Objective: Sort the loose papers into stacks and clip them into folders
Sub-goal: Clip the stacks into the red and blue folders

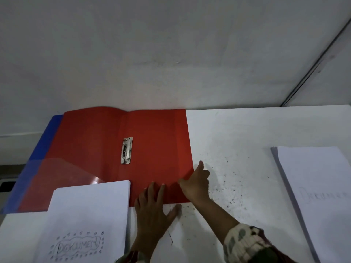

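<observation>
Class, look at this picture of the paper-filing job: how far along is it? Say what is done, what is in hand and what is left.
Done: papers sit in two stacks, the left stack and the right stack, and the red folder lies open, its metal clip bare. In hand: the left hand presses the folder flat while the right hand touches its right edge. Left: clipping either stack in; the blue folder lies underneath.

Open speckled white counter [237, 149] between the opened red plastic folder [155, 139] and the right-hand white paper stack [313, 177].
</observation>
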Demonstrator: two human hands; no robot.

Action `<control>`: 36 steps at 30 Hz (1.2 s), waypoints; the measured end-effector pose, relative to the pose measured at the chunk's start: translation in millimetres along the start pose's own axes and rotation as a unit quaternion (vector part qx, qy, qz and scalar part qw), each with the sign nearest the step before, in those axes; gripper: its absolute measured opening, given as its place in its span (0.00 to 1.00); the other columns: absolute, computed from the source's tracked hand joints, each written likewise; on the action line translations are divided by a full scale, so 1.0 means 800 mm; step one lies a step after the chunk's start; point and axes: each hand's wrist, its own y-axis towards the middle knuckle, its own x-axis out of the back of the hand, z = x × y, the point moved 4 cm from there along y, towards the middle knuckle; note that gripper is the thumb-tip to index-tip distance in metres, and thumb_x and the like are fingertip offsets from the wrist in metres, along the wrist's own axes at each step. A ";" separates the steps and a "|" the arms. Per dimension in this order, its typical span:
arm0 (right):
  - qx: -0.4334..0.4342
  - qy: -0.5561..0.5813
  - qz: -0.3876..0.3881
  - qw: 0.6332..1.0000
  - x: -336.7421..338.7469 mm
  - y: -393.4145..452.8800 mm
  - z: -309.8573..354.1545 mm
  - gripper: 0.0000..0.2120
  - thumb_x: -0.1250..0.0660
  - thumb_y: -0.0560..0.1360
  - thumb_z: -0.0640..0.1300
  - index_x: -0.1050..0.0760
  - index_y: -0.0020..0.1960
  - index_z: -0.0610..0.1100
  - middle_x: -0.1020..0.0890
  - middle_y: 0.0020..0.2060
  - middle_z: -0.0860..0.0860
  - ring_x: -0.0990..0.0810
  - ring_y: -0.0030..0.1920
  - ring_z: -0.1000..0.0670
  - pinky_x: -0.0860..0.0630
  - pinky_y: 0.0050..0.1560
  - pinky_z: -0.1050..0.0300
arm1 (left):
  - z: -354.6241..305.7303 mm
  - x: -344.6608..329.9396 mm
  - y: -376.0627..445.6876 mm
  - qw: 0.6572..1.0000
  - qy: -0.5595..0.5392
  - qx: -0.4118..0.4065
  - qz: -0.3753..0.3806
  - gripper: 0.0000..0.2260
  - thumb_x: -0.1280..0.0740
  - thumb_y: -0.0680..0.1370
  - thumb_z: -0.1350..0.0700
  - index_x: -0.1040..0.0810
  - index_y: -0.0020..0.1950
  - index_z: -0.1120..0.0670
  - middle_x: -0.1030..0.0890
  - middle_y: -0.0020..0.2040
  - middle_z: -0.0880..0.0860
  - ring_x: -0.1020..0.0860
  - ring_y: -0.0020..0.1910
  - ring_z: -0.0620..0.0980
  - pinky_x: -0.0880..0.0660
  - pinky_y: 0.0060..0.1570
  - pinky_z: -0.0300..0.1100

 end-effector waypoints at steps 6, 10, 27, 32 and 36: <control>-0.023 0.017 -0.016 0.999 0.014 0.004 0.000 0.36 0.30 0.72 0.52 0.45 0.71 0.43 0.35 0.67 0.43 0.26 0.62 0.43 0.25 0.56 0.54 | 0.004 0.001 0.001 1.000 -0.007 0.003 0.014 0.36 0.55 0.69 0.26 0.31 0.61 0.51 0.20 0.58 0.58 0.20 0.52 0.62 0.25 0.49 0.59; -0.012 0.027 0.012 0.999 -0.002 -0.001 0.002 0.31 0.31 0.73 0.52 0.40 0.69 0.44 0.29 0.63 0.46 0.24 0.59 0.46 0.27 0.54 0.57 | 0.002 0.007 0.004 1.000 -0.010 -0.005 0.003 0.36 0.55 0.69 0.26 0.30 0.60 0.51 0.19 0.55 0.58 0.19 0.48 0.61 0.23 0.47 0.56; -0.028 0.036 -0.010 0.999 -0.008 -0.003 0.014 0.45 0.27 0.68 0.49 0.52 0.74 0.43 0.38 0.67 0.43 0.28 0.63 0.42 0.26 0.56 0.53 | 0.006 0.015 0.010 0.999 -0.003 -0.033 -0.005 0.38 0.55 0.68 0.25 0.31 0.60 0.53 0.18 0.52 0.58 0.19 0.44 0.59 0.22 0.45 0.53; -0.037 0.088 0.012 0.995 -0.023 -0.001 0.015 0.40 0.26 0.66 0.53 0.42 0.70 0.44 0.31 0.65 0.45 0.28 0.64 0.43 0.28 0.60 0.50 | 0.008 0.017 0.015 0.999 -0.014 -0.036 0.002 0.35 0.47 0.67 0.28 0.31 0.60 0.54 0.18 0.51 0.58 0.19 0.43 0.59 0.22 0.42 0.54; -0.079 0.131 0.029 0.988 -0.014 0.011 0.004 0.37 0.26 0.64 0.56 0.35 0.67 0.44 0.25 0.62 0.46 0.25 0.61 0.43 0.26 0.61 0.47 | 0.011 0.021 0.018 0.999 0.002 -0.047 -0.014 0.31 0.44 0.67 0.36 0.32 0.61 0.55 0.18 0.50 0.59 0.19 0.41 0.59 0.21 0.39 0.53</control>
